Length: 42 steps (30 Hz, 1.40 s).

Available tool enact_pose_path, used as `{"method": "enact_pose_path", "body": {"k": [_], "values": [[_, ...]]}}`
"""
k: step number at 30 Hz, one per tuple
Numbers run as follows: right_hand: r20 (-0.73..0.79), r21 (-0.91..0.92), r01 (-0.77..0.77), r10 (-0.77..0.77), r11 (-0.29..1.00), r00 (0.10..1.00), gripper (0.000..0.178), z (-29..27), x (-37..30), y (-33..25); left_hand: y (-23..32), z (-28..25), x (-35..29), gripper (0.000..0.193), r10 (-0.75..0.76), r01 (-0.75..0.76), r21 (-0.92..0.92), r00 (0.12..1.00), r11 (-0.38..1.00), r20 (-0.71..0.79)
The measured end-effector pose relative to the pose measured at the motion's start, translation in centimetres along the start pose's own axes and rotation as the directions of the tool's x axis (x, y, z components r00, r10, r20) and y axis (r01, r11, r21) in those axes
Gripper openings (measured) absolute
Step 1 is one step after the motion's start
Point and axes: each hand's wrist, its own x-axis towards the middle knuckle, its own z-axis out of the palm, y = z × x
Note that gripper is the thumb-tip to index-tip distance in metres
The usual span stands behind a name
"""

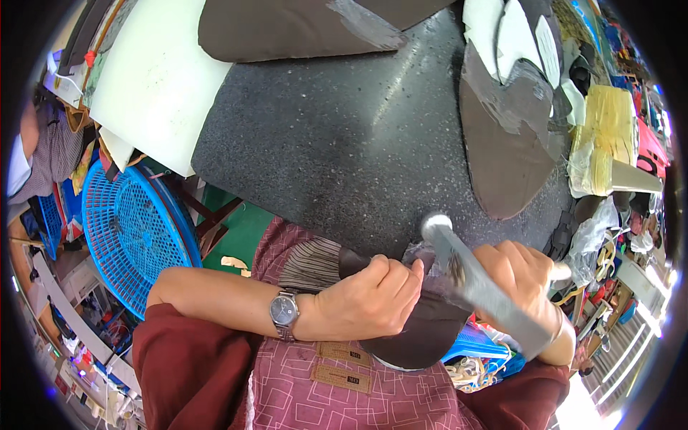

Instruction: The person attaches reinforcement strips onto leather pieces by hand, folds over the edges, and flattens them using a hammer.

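Blue plastic basket (132, 229) is over at 9 o'clock, then the left hand (369, 301) between 5 and 6, fingers curled by a dark brown piece (423, 335) at 5, though I can't tell if it's really pinching it. Around 4 there's a blurry grey hammer (489, 288), right hand (519, 271) wrapped around its handle.

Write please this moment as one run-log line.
Left hand: curled over brown piece | Right hand: grips blurred hammer | Black tabletop: brown panels
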Motion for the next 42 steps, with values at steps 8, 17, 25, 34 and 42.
{"method": "enact_pose_path", "body": {"k": [8, 17, 25, 34, 42], "values": [[0.005, 0.034, -0.215, 0.215, 0.976, 0.977, 0.035, 0.4, -3.3, 0.0, -1.3, 0.2, 1.7, 0.035, -0.077, 0.083, -0.130, 0.996, 0.988, 0.049], [-0.671, -0.154, -0.589, 0.354, 0.793, 0.652, 0.020, -4.2, -15.4, 3.7, -1.8, -0.9, 8.6, 0.027, -0.443, 0.388, -0.814, 0.877, 0.432, 0.184], [-0.649, -0.603, -0.669, 0.221, 0.435, 0.728, 0.020, -11.8, -18.6, 22.1, -12.1, 5.5, 20.0, 0.019, -0.330, 0.301, -0.189, 0.933, 0.935, -0.142], [-0.469, -0.555, -0.645, 0.442, 0.526, 0.764, 0.034, -9.3, -22.1, 32.2, -9.1, 2.9, 20.1, 0.015, -0.472, 0.456, -0.288, 0.882, 0.842, 0.018], [-0.510, 0.202, -0.897, 0.824, 0.393, 0.246, 0.052, -12.4, -28.4, 20.1, -7.6, -6.9, 18.4, 0.024, -0.301, 0.514, -0.856, 0.824, 0.045, 0.480]]}}
